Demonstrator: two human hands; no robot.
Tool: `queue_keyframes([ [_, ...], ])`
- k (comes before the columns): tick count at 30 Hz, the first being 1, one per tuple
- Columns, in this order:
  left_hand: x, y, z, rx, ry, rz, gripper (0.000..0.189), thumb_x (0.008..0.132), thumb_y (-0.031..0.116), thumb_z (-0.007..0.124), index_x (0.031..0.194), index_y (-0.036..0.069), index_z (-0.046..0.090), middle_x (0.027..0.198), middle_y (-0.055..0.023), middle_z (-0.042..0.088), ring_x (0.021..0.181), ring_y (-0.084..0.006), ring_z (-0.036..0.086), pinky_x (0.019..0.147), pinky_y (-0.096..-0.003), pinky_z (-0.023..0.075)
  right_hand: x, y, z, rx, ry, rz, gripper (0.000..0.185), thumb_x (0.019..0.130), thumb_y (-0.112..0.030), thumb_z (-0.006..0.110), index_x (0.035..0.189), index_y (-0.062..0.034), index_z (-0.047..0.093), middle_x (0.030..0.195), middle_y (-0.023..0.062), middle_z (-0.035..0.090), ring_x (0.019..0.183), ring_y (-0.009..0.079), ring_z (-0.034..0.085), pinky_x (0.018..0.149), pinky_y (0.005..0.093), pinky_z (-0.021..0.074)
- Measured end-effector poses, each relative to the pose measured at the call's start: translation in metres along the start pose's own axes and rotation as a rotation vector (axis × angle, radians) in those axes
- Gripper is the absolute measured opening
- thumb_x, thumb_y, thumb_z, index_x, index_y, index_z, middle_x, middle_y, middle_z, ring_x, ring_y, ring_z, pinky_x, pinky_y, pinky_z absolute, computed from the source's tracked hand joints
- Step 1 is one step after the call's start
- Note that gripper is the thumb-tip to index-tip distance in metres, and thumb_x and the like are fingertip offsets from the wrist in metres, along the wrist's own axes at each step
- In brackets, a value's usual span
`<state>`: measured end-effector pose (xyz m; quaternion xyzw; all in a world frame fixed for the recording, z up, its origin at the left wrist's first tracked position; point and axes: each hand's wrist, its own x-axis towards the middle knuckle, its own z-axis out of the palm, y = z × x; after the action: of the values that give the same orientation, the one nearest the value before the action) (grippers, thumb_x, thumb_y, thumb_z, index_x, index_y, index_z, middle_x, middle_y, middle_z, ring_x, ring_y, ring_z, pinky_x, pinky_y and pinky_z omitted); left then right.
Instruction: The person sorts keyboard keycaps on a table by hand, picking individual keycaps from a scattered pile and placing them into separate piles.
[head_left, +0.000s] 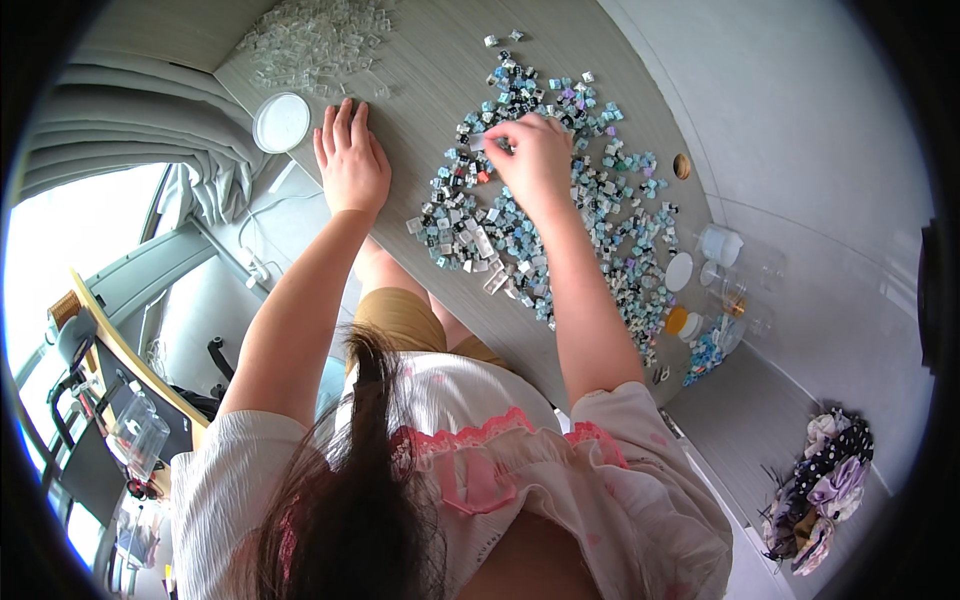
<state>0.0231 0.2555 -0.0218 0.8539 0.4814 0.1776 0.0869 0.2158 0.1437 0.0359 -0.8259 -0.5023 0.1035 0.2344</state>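
Note:
My left hand (351, 161) lies palm down on the grey wood-grain tabletop (427, 75), fingers stretched out and a little apart. Just beyond its fingertips spreads a heap of clear plastic pieces (315, 45). A round, white-faced disc with a clear rim (282, 123) sits to its left, at the table's edge. Over a wide scatter of small blue, white and black plastic pieces (615, 187) hangs my right hand (534, 157). Its thumb and forefinger pinch a small translucent piece (478, 141). Longer white pieces (481, 241) and an orange-red piece (483, 177) lie among the scatter.
Clear jars (721, 246), a white round lid (679, 271) and a yellow lid (676, 320) stand along the right wall. Bright blue pieces (709, 352) lie beside them. Fabric scrunchies (825, 480) are bunched at lower right. A grey curtain (150, 120) hangs at left.

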Motion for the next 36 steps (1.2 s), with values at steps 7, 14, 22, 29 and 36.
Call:
queue_keyframes([
  [7, 0.001, 0.007, -0.007, -0.032, 0.018, 0.020, 0.038, 0.091, 0.020, 0.046, 0.129, 0.012, 0.047, 0.131, -0.0110, 0.044, 0.128, -0.0297, 0.036, 0.110, -0.0466, 0.0212, -0.004, -0.021, 0.016, -0.200, -0.028, 0.106, 0.016, 0.069, -0.027, 0.075, 0.079, -0.0157, 0.071, 0.083, 0.0022, 0.063, 0.089, 0.0242, 0.053, 0.079, 0.0372, 0.0386],
  [14, -0.003, 0.001, -0.005, -0.043, 0.006, 0.101, 0.040, 0.087, 0.017, 0.051, 0.126, 0.024, 0.051, 0.127, -0.0087, 0.045, 0.122, -0.0279, 0.040, 0.107, -0.0538, 0.0215, -0.005, -0.031, 0.016, -0.307, -0.030, 0.211, 0.022, 0.068, -0.030, 0.075, 0.084, -0.0136, 0.071, 0.086, 0.0023, 0.065, 0.091, 0.0251, 0.055, 0.080, 0.0380, 0.0388],
  [22, 0.000, 0.006, -0.004, 0.025, -0.011, 0.062, 0.046, 0.086, 0.015, 0.049, 0.132, 0.018, 0.047, 0.128, -0.0061, 0.045, 0.123, -0.0266, 0.039, 0.106, -0.0543, 0.0217, -0.009, -0.020, 0.017, 0.126, 0.021, 0.327, 0.010, 0.069, -0.020, 0.073, 0.076, -0.0131, 0.069, 0.073, 0.0014, 0.063, 0.081, 0.0261, 0.056, 0.076, 0.0400, 0.0404],
  [29, 0.000, 0.004, 0.001, -0.037, 0.066, 0.050, 0.042, 0.087, 0.017, 0.048, 0.129, 0.010, 0.047, 0.126, -0.0068, 0.047, 0.122, -0.0269, 0.040, 0.107, -0.0526, 0.0218, -0.044, -0.051, -0.048, 0.350, 0.360, -0.336, 0.020, 0.063, 0.001, 0.072, 0.079, -0.0087, 0.067, 0.080, 0.0021, 0.066, 0.080, 0.0205, 0.059, 0.075, 0.0320, 0.0467],
  [36, -0.010, -0.010, -0.023, -0.683, 0.156, -0.142, 0.027, 0.087, 0.014, 0.058, 0.111, 0.003, 0.056, 0.117, -0.0155, 0.048, 0.104, -0.0305, 0.052, 0.089, -0.0343, 0.0437, -0.077, -0.097, -0.059, 0.697, 0.282, -0.249, 0.019, 0.065, 0.007, 0.071, 0.080, -0.0018, 0.064, 0.081, 0.0055, 0.066, 0.076, 0.0174, 0.061, 0.071, 0.0298, 0.0509],
])
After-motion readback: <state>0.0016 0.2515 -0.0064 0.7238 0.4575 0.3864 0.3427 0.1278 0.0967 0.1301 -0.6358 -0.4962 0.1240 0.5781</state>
